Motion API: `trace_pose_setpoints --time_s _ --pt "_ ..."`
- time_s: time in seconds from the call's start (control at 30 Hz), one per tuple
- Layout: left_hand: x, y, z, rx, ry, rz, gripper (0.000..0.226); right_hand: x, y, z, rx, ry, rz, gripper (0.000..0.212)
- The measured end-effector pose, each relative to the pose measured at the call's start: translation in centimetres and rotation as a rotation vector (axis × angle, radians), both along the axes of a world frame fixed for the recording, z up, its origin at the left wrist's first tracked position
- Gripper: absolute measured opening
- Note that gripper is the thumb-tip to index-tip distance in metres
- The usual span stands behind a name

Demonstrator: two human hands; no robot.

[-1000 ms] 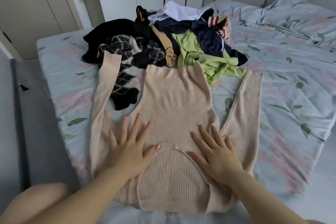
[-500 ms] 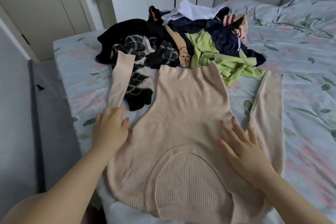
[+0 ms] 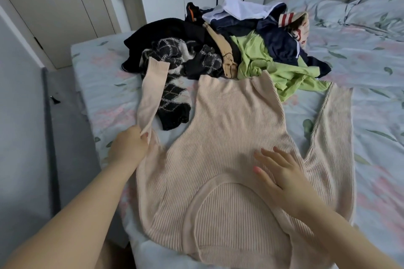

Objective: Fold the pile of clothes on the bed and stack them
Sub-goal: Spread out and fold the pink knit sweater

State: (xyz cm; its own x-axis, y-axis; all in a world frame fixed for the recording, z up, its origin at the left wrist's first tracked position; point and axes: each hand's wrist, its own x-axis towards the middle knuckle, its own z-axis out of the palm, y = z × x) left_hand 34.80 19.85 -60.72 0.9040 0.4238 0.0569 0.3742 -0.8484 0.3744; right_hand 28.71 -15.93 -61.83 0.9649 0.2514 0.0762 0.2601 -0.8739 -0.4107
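A beige ribbed sweater [image 3: 229, 137] lies spread flat on the bed, its neckline toward me and its hem toward the pile. My left hand [image 3: 129, 148] grips the sweater's left sleeve [image 3: 153, 87] near the shoulder, and the sleeve runs away from me over a black argyle garment [image 3: 172, 102]. My right hand [image 3: 282, 172] rests flat with straight fingers on the sweater's right chest. The right sleeve [image 3: 332, 129] lies stretched out on the sheet. Behind the sweater sits the pile of clothes [image 3: 229, 43]: black, navy, white, tan and lime green pieces.
The floral bed sheet [image 3: 371, 67] extends to the right, with pillows [image 3: 376, 4] at the headboard. The bed's left edge drops to grey floor [image 3: 65, 129]. A white nightstand [image 3: 157, 4] with plush toys stands behind the pile, beside closet doors.
My left hand left the sweater's chest, moved out to the left sleeve and closed round it. My right hand slid right across the sweater. The view shifted left.
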Motion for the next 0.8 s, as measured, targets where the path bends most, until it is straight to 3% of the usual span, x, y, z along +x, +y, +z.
trace_pose_setpoints --time_s 0.1,0.2,0.3,0.37,0.43,0.47,0.57,0.7,0.8 --pt "-0.3 -1.7 1.2 -0.139 -0.327 -0.055 0.032 0.1 -0.1 0.0 0.063 -0.011 -0.034 0.066" --pt "-1.7 -5.3 2.5 -0.346 -0.573 -0.312 0.029 0.5 0.2 0.3 0.232 0.029 -0.064 0.056" --pt "-3.4 -9.5 1.5 -0.475 -0.365 -0.683 0.019 0.6 0.6 0.6 0.509 0.144 -0.140 0.052" --pt "-4.4 -11.6 0.2 -0.250 -0.079 -0.932 0.029 0.8 0.8 0.6 0.714 0.214 -0.204 0.035" --pt "-4.9 -12.7 -0.8 -0.096 0.128 -1.084 0.037 0.7 1.0 0.9 0.890 0.307 -0.228 0.035" --pt "-5.0 -13.0 -0.8 -0.110 0.157 -1.096 0.040 0.7 1.0 1.1 0.953 0.355 -0.222 0.039" --pt "-4.0 -12.9 -0.3 -0.076 -0.032 -0.971 0.047 0.5 1.1 1.4 1.045 0.469 -0.210 0.049" --pt "-1.8 -11.0 0.3 -0.226 -0.134 -0.655 0.026 0.5 1.6 1.4 1.072 0.560 -0.208 0.032" --pt "-0.8 -8.8 0.3 -0.178 -0.075 -0.473 0.015 0.5 1.6 1.6 1.029 0.544 -0.166 0.027"
